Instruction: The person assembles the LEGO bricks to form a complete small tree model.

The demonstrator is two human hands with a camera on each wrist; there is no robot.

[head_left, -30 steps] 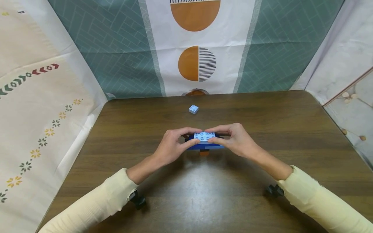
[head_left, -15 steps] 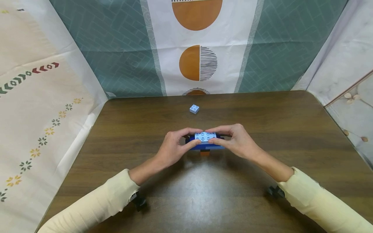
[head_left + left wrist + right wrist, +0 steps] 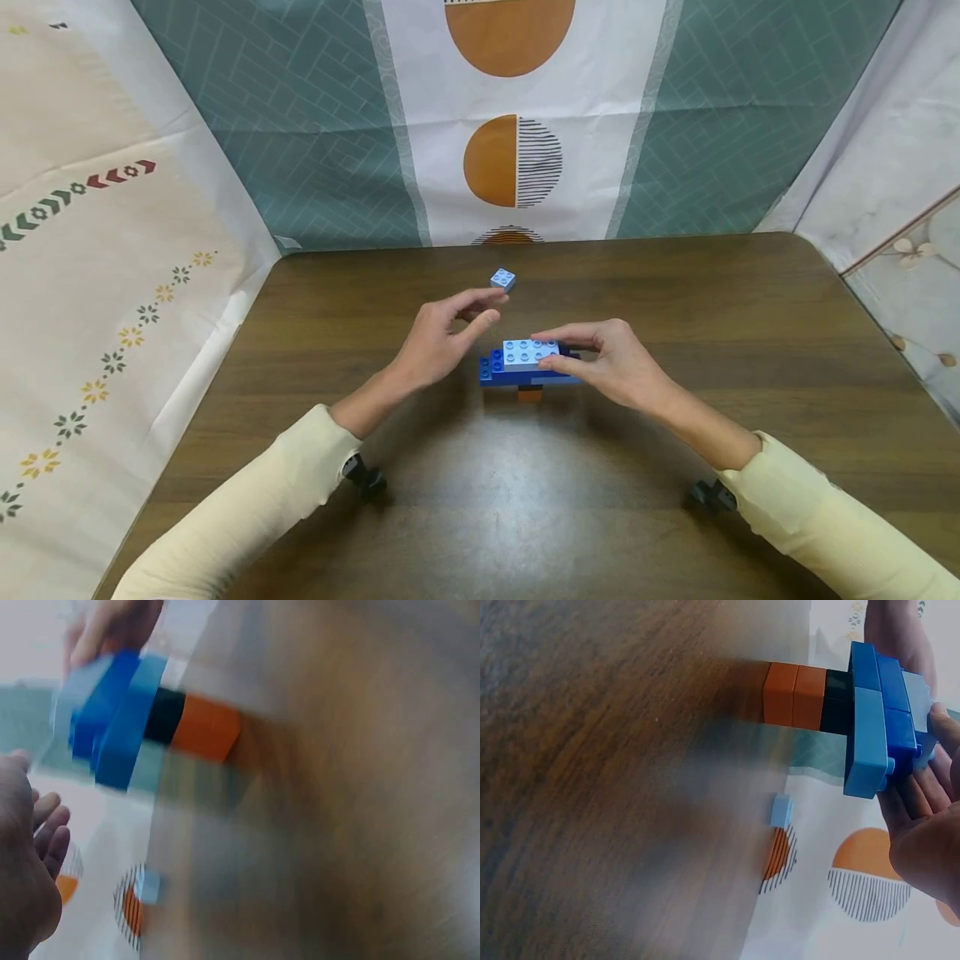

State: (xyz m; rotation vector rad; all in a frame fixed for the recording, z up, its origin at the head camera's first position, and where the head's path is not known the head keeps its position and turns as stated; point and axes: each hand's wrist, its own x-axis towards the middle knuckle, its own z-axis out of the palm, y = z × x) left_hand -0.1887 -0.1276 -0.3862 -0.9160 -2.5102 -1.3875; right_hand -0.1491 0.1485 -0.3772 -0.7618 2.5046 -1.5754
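Observation:
A light-blue toy brick (image 3: pixel 522 356) with two rows of studs tops a small tower of building bricks. Below it are dark-blue bricks (image 3: pixel 489 372), a mid-blue brick (image 3: pixel 866 746), a black brick (image 3: pixel 837 703) and orange bricks (image 3: pixel 781 694) at the base. My right hand (image 3: pixel 618 364) pinches the right end of the light-blue top brick between thumb and fingers. Off the tower, to its left and slightly beyond, my left hand (image 3: pixel 438 340) hovers with loosely bent fingers and holds nothing. Its fingertips appear just in front of a small light-blue brick (image 3: pixel 503 278).
The brown wooden table (image 3: pixel 480 517) carries the tower near its middle and the small brick towards the back edge. Behind hangs a green and white patterned cloth (image 3: pixel 315 167). More cloth hangs on both sides. A black wrist device (image 3: pixel 365 477) sits under my left sleeve.
My left hand has let go of the tower's top brick and moved away from me, towards the small light-blue brick. The right hand keeps its grip in place.

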